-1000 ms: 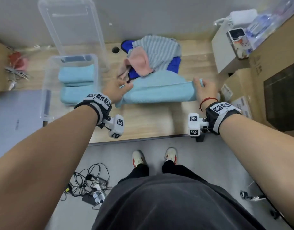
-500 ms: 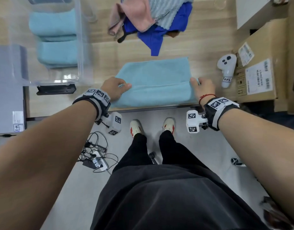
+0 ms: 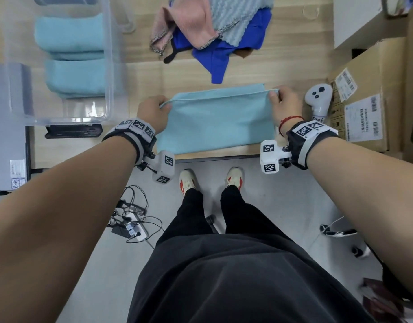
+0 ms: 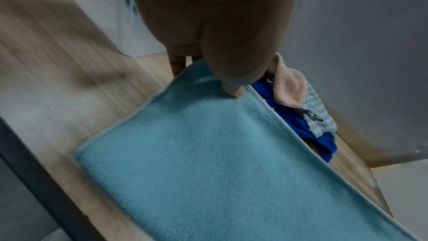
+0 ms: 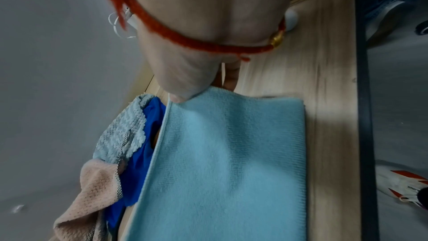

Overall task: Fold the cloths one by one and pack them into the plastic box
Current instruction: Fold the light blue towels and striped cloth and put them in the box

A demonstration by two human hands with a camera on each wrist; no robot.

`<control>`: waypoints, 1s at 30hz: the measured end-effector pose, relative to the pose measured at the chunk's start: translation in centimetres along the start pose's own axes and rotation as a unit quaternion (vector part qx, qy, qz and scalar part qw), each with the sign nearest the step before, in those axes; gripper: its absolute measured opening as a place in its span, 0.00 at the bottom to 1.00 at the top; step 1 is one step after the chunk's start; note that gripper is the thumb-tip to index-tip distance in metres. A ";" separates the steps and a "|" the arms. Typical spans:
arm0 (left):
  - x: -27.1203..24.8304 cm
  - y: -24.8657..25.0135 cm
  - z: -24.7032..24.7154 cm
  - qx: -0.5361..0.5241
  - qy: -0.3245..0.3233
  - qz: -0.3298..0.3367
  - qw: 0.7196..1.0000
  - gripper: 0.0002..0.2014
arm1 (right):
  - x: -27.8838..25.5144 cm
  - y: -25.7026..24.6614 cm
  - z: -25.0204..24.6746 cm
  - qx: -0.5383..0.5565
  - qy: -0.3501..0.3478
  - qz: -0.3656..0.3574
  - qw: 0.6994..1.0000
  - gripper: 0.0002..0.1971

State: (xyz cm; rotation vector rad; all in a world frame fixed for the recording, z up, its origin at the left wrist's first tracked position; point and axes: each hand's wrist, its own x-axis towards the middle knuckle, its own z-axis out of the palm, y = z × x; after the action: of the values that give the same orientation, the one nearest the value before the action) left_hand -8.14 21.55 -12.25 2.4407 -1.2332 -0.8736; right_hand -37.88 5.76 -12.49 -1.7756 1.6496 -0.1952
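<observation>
- I see bare tabletop (image 3: 154, 75) between the plastic box (image 3: 108, 66) and the light blue cloth (image 3: 214, 120).
- Behind the cloth, the cloth pile (image 3: 212, 31) blocks the way.
- On the right, a white controller (image 3: 318, 99) and cardboard box (image 3: 368, 89) crowd in, apparently just beside my right hand (image 3: 285, 106).

The left hand (image 4: 215, 30) pinched the far corner of a light blue towel (image 4: 222, 168) that lay flat on the wooden table (image 4: 69, 72), thumb on top and fingers beneath. Just beyond the towel's far edge sat a heap of cloths: pink cloth (image 4: 288, 85), pale blue knit cloth (image 4: 317, 114), royal blue cloth (image 4: 305, 135).
</observation>
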 end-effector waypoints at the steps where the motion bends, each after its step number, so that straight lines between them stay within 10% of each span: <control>1: 0.2 -0.2 0.0 0.001 0.006 -0.013 1.000 0.12 | 0.4 0.1 0.3 -0.001 -0.005 -0.004 1.000 0.14; 20: 3.9 1.0 1.1 -0.121 -0.204 -0.029 0.971 0.19 | 5.5 0.6 3.7 -0.146 -0.046 0.064 0.986 0.19; 30: 4.3 0.2 0.0 0.079 0.016 -0.118 0.990 0.07 | 5.8 1.6 4.1 -0.152 -0.061 0.069 0.984 0.07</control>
State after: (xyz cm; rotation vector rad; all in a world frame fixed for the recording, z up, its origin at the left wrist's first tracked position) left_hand -6.27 18.00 -13.86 2.7587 -1.0536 -0.8196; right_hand -35.93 2.06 -18.39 -1.8413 1.7766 0.2361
